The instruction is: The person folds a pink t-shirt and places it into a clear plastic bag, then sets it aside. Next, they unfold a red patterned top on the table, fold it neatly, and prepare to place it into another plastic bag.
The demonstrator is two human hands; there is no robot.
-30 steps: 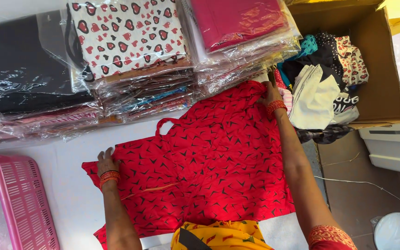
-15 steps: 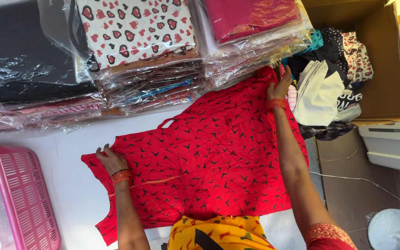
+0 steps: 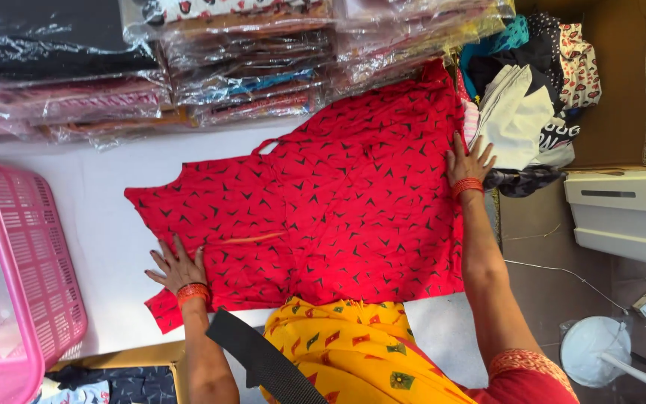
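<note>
The red garment [image 3: 323, 209] lies spread on the table [image 3: 106, 224], both hands, left [image 3: 177, 265] and right [image 3: 469, 161], pressed flat on its ends.

Red-orange bangles on both wrists; yellow patterned garment; red embroidered-edge sleeve; black strap.

Bare white table [image 3: 106, 224] lies open between the red dress [image 3: 323, 209] and the pink basket [image 3: 20, 277], leaving a hand room to pass on the left. Along the far edge, stacks of wrapped clothes [image 3: 248, 67] wall off the table and touch the dress's top corner. On the right, a cardboard box [image 3: 618, 90] stuffed with clothes crowds the dress's edge.
</note>
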